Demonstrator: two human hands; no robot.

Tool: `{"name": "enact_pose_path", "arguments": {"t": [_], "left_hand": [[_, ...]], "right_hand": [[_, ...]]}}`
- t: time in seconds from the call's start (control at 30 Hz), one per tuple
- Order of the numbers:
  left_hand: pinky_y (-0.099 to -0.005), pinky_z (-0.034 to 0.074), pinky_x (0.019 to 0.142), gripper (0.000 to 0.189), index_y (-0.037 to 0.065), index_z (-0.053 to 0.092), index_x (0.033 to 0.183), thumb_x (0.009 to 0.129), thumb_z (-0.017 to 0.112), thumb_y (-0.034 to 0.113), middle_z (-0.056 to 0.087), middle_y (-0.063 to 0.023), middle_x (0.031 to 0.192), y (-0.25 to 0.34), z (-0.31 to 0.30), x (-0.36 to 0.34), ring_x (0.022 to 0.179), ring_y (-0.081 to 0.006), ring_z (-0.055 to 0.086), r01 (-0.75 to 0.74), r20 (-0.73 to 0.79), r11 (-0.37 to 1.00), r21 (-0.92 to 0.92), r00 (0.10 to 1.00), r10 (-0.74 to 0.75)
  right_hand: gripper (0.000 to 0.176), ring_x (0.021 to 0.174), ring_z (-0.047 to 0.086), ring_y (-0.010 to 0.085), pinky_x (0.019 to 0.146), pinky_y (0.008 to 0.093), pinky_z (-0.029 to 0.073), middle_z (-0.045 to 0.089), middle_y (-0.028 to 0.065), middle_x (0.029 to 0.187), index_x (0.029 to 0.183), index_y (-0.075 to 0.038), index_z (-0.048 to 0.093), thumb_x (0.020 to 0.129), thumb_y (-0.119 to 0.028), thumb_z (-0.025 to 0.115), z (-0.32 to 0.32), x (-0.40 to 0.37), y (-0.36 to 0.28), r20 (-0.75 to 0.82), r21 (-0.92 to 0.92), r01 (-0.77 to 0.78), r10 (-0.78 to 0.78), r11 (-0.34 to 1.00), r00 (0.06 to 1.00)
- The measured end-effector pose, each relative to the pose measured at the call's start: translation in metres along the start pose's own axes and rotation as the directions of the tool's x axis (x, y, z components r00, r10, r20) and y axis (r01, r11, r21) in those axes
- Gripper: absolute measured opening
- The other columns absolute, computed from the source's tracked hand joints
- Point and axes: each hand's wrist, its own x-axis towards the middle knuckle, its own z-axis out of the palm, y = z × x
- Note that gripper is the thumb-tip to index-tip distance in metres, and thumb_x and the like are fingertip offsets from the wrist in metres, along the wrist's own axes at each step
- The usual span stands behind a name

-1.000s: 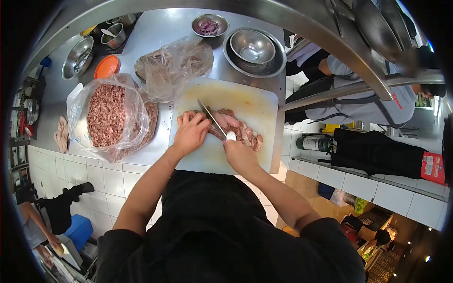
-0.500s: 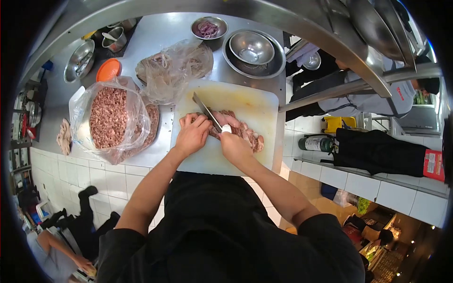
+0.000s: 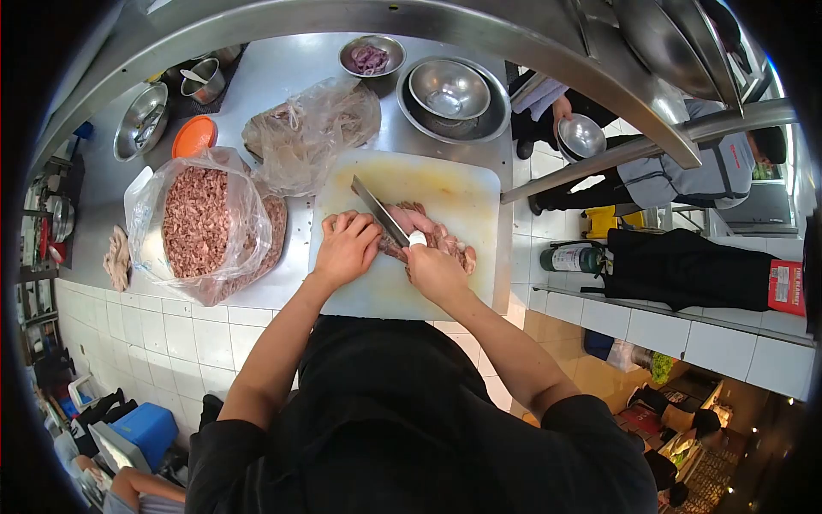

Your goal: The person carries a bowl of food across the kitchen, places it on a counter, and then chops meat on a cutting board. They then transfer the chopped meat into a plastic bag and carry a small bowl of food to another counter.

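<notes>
My right hand [image 3: 437, 272] is wrapped round the white handle of a knife [image 3: 378, 209]. The blade points away and to the left, across raw meat [image 3: 402, 216] on a white cutting board [image 3: 462, 184]. Curled fingers of my left hand [image 3: 348, 247] press down on the left end of the meat, beside the blade; the fingertips are partly hidden. Cut pieces of meat lie to the right of the knife, partly behind my right hand.
Left of the board stands an open plastic bag of chopped meat [image 3: 197, 218]. Beyond are a tied clear bag [image 3: 317, 128], an orange lid [image 3: 195, 137], a bowl of sliced red onion [image 3: 370, 60] and nested steel bowls [image 3: 449, 90]. A metal post [image 3: 599, 158] runs at right; co-workers stand nearby.
Both hands and the knife stay at nearly the same place on the meat. At upper right, a co-worker's hand with steel bowls has come further into view. The view has shifted slightly.
</notes>
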Motion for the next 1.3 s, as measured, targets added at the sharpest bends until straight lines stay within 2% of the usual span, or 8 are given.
{"name": "enact_pose_path", "arguments": {"t": [0.27, 0.4, 0.53, 0.8, 0.87, 1.1, 1.2, 1.3], "left_hand": [[-0.0511, 0.045, 0.11, 0.025, 0.016, 0.069, 0.116, 0.091, 0.072, 0.019, 0.063, -0.0049, 0.13, -0.006, 0.009, -0.001, 0.127, -0.0354, 0.054, -0.001, 0.039, 0.998, -0.057, 0.999, 0.003], [-0.0537, 0.044, 0.107, 0.023, 0.014, 0.067, 0.113, 0.091, 0.072, 0.018, 0.061, -0.008, 0.129, -0.008, 0.01, -0.001, 0.124, -0.0389, 0.052, -0.013, 0.056, 0.997, -0.073, 0.998, 0.017], [-0.0529, 0.045, 0.105, 0.019, 0.014, 0.067, 0.11, 0.092, 0.07, 0.019, 0.062, -0.0076, 0.126, -0.01, 0.007, 0.004, 0.124, -0.0375, 0.054, 0.02, 0.077, 1.0, -0.018, 0.997, -0.018], [-0.0495, 0.046, 0.105, 0.024, 0.011, 0.066, 0.114, 0.092, 0.071, 0.018, 0.063, -0.0098, 0.127, -0.007, 0.008, -0.001, 0.125, -0.0359, 0.054, -0.079, 0.056, 0.994, -0.071, 0.995, 0.083], [-0.0494, 0.046, 0.106, 0.024, 0.01, 0.067, 0.115, 0.092, 0.071, 0.017, 0.063, -0.0097, 0.127, -0.009, 0.013, 0.0, 0.125, -0.0361, 0.055, -0.045, 0.018, 0.992, -0.115, 0.999, 0.047], [-0.0483, 0.046, 0.111, 0.024, 0.009, 0.065, 0.114, 0.092, 0.071, 0.015, 0.063, -0.0102, 0.127, -0.004, 0.012, -0.002, 0.127, -0.0366, 0.055, -0.023, -0.045, 1.0, -0.011, 0.999, 0.022], [-0.0482, 0.046, 0.109, 0.023, 0.009, 0.064, 0.112, 0.091, 0.071, 0.015, 0.063, -0.01, 0.123, -0.006, 0.014, -0.003, 0.124, -0.0365, 0.055, -0.017, 0.022, 1.0, -0.02, 1.0, 0.018], [-0.048, 0.047, 0.107, 0.022, 0.008, 0.063, 0.11, 0.09, 0.071, 0.014, 0.061, -0.0103, 0.119, -0.01, 0.012, -0.001, 0.121, -0.0365, 0.055, -0.019, 0.081, 1.0, -0.008, 0.997, 0.019]], "right_hand": [[0.023, 0.095, 0.077, 0.0454, 0.085, 0.0587, 0.058, 0.076, 0.0276, 0.097, 0.104, 0.001, 0.068, 0.105, -0.018, 0.056, -0.061, -0.036, -0.013, 0.145, -0.041, -0.015, 0.021, 0.999, 0.989], [0.033, 0.084, 0.074, 0.0495, 0.075, 0.0612, 0.058, 0.074, 0.0279, 0.09, 0.105, 0.004, 0.063, 0.113, -0.026, 0.05, -0.059, -0.043, -0.011, 0.282, -0.016, -0.072, 0.074, 0.997, 0.957], [0.031, 0.083, 0.075, 0.0481, 0.073, 0.0596, 0.059, 0.075, 0.0266, 0.09, 0.106, 0.004, 0.063, 0.111, -0.025, 0.054, -0.001, -0.007, 0.001, 0.176, -0.029, -0.009, 0.014, 1.0, 0.984], [0.036, 0.083, 0.076, 0.0458, 0.073, 0.0594, 0.059, 0.075, 0.0267, 0.088, 0.105, 0.003, 0.065, 0.112, -0.029, 0.052, -0.004, 0.002, 0.0, 0.041, -0.007, 0.028, -0.028, 1.0, 0.999], [0.023, 0.088, 0.078, 0.045, 0.075, 0.0592, 0.059, 0.077, 0.0255, 0.092, 0.11, 0.004, 0.063, 0.105, -0.015, 0.05, -0.008, 0.011, -0.004, 0.107, 0.045, -0.01, 0.005, 0.999, 0.994], [0.027, 0.091, 0.077, 0.045, 0.079, 0.0581, 0.059, 0.078, 0.0256, 0.096, 0.112, 0.003, 0.062, 0.108, -0.019, 0.048, -0.056, -0.024, -0.021, 0.165, -0.08, 0.003, 0.01, 0.997, 0.986], [0.033, 0.099, 0.075, 0.0465, 0.084, 0.0593, 0.056, 0.076, 0.0282, 0.099, 0.105, 0.002, 0.064, 0.113, -0.027, 0.05, -0.048, -0.04, -0.013, 0.053, -0.134, 0.102, -0.096, 0.986, 0.994], [0.031, 0.093, 0.075, 0.0473, 0.081, 0.059, 0.057, 0.076, 0.0278, 0.094, 0.104, 0.003, 0.064, 0.112, -0.024, 0.052, -0.024, -0.021, -0.02, 0.195, -0.001, -0.078, 0.077, 0.997, 0.978]]}}
